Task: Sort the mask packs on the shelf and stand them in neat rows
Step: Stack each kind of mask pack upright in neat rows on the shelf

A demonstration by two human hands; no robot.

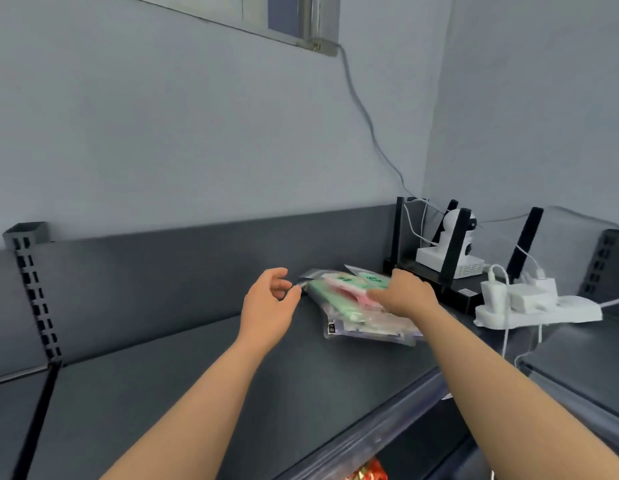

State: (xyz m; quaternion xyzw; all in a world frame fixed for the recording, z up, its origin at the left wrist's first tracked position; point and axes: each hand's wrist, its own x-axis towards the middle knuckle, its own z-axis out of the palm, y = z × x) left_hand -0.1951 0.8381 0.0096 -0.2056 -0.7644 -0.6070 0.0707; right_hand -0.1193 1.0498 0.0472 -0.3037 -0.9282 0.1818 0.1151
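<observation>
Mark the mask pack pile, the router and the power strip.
mask pack pile (329, 301): head view, on the green pack.
router (460, 294): head view, on the top of the black body.
power strip (574, 308): head view, on the bare white body at its right end.

Soft, even, cool light with faint shadows; the mask packs (353, 299) are motion-blurred, and straight lines bow near the edges.

Pale grey walls (162, 116) meeting at a corner, window frame (311, 26) top centre (thin cable (365, 116) trailing down from it), dark grey shelf (162, 375) below, slotted upright (38, 299) at left.
</observation>
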